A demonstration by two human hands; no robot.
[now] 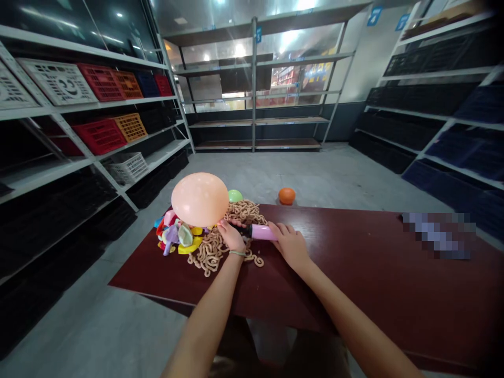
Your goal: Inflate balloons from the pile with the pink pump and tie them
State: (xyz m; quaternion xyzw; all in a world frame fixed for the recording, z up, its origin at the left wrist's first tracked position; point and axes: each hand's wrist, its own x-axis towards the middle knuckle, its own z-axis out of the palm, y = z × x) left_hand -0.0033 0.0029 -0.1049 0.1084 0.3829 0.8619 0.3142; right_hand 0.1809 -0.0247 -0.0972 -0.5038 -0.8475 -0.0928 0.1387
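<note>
Three walls of metal shelving (255, 79) ring a grey concrete floor around the dark red wooden table (374, 273). Near its far left corner lies a pink hand pump (263, 232), long axis along the far edge, nozzle pointing left into an inflated peach balloon (200, 199). The left hand (231, 236) pinches the nozzel end; the right hand (290, 242) is wrapped around the barrel.

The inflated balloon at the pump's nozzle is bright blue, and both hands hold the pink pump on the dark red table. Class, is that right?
Not quite. The head view shows the inflated balloon is peach, not blue. The left hand and right hand do hold the pink pump on the dark red table.
</note>
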